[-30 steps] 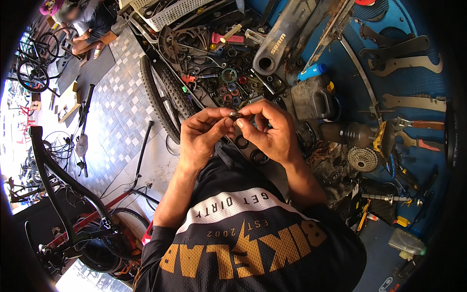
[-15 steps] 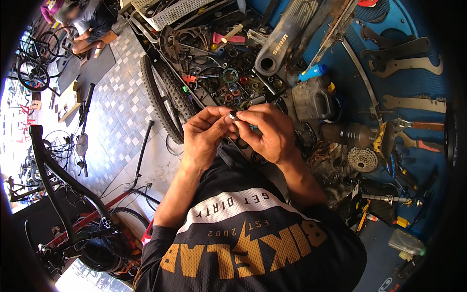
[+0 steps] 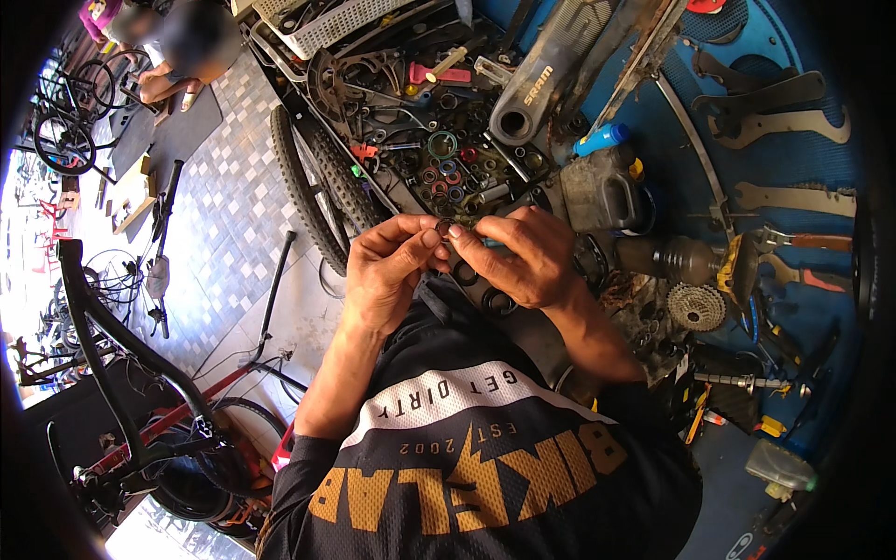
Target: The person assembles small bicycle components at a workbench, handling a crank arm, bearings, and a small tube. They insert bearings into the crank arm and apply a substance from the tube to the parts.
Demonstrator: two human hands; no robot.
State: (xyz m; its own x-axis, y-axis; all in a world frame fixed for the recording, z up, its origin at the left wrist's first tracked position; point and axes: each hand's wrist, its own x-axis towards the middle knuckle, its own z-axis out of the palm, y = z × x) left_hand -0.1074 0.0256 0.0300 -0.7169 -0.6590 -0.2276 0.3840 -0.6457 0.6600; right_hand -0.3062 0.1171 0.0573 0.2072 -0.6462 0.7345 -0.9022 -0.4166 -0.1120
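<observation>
A small round metal ring, which looks like a bearing [image 3: 444,226], is held up in front of my chest. My left hand [image 3: 385,275] pinches its left side between thumb and forefinger. From the right, my right hand [image 3: 525,259] meets its edge with the fingertips, the other fingers curled in. Exactly how the right thumb sits is hidden. Just beyond my hands lies a heap of loose rings and bearings [image 3: 446,173] in several colours, on a cluttered bench.
A grey bicycle crank arm [image 3: 537,93] and a dark jug [image 3: 597,194] stand beyond my right hand. Wrenches [image 3: 784,126] hang on the blue wall at right, near a cassette [image 3: 696,306]. Tyres [image 3: 303,191] are left of the bench. Bicycle frames [image 3: 140,373] stand at left; a seated person [image 3: 168,75] is far left.
The ring has turned from edge-on to more face-on. My right hand has lowered slightly and its fingers have shifted on the ring; the left has tilted a little.
</observation>
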